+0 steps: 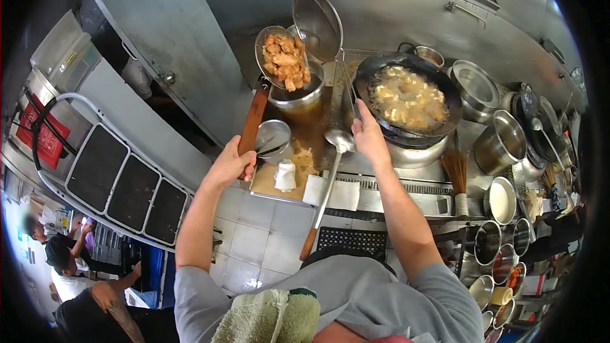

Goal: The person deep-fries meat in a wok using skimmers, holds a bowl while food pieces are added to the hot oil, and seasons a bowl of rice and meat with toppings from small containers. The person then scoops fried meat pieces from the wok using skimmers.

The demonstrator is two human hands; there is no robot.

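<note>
My left hand (230, 162) is wrapped round the wooden handle of a skimmer (257, 113). In its tilted bowl sit browned fried pieces (284, 60), over the rim of a metal pot (297, 100). My right hand (370, 134) grips the long metal handle of a mesh strainer (318, 25), which is raised beside the skimmer and looks empty. Right of that hand stands a black wok (363, 82), where pale battered pieces (406, 96) bubble in oil. A ladle (340, 143) with a wooden handle end lies between my arms.
Left of the pot is a small container (274, 134) with tongs-like dark handles, near a rolled white cloth (285, 176). A bamboo brush (454, 171) and steel pots (501, 143) stand at right. A wheeled rack (127, 184) is left; people (95, 298) work beyond it.
</note>
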